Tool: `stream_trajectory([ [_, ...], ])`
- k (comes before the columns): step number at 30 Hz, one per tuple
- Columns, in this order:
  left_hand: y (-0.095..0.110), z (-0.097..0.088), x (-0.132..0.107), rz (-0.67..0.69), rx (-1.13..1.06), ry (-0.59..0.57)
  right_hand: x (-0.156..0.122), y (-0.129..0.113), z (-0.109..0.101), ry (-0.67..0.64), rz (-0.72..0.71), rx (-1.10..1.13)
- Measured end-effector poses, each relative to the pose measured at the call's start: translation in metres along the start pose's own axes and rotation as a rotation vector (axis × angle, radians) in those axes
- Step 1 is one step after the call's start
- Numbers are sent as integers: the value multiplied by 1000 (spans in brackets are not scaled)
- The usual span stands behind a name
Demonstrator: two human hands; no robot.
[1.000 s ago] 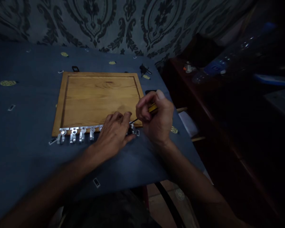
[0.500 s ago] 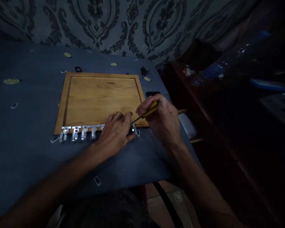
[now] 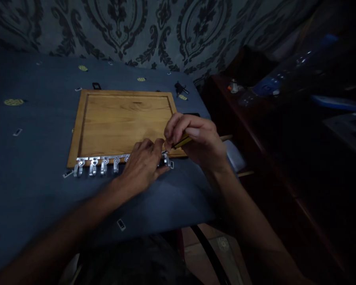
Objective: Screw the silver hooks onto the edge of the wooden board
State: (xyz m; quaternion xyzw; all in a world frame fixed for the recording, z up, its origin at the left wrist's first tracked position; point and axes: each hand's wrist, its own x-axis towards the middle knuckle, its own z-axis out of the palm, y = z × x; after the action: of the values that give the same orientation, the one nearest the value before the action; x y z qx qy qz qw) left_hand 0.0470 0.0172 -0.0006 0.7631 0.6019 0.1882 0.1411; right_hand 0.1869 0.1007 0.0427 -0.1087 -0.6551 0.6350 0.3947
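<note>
A framed wooden board (image 3: pixel 121 120) lies on the blue cloth. Along its near edge runs a metal hook rail (image 3: pixel 94 164) with several silver hooks hanging over the side. My left hand (image 3: pixel 142 164) grips the rail near its right end, covering some hooks, with the thumb low by the last ones. In my right hand (image 3: pixel 200 140) is a screwdriver (image 3: pixel 182 141) with a yellow and black handle, tilted down to the left. Its tip is hidden by my fingers, close to the right end of the rail.
Behind the board lie a black square ring (image 3: pixel 96 86) and a small dark object (image 3: pixel 180 88). A dark flat object (image 3: pixel 192 114) sits past my right hand. Right of the table, a clear plastic bottle (image 3: pixel 267 86) rests on dark red furniture (image 3: pixel 240 107).
My right hand has shifted slightly left, its fingers moving down toward the screwdriver's tip and covering the shaft. My left hand keeps its place on the hook rail.
</note>
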Motion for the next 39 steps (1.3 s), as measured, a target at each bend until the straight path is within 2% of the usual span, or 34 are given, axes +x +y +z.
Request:
stream_trajectory([
  [6,-2,2,0,23,10,11,21,1,-5,-227,90,140],
  [9,0,1,0,-7,12,-1,25,2,-1,-254,102,128],
  [12,1,0,0,-16,-1,7,27,1,4,-154,145,68],
  [15,2,-1,-1,-30,-7,9,26,1,13,72,155,-20],
  [21,4,-5,0,-44,11,-62,10,8,48,581,-29,-125],
  [24,3,-6,0,-16,11,-65,6,9,59,740,-79,-140],
  [27,2,-5,-1,-2,-6,-50,5,10,55,765,-70,-139],
  [31,2,-6,-1,-6,1,-46,4,10,39,559,-49,-168],
  [33,3,-6,-1,-27,12,-42,3,7,33,510,-57,-155],
  [39,3,-7,-2,-42,-30,-35,3,-11,29,625,-188,-107],
])
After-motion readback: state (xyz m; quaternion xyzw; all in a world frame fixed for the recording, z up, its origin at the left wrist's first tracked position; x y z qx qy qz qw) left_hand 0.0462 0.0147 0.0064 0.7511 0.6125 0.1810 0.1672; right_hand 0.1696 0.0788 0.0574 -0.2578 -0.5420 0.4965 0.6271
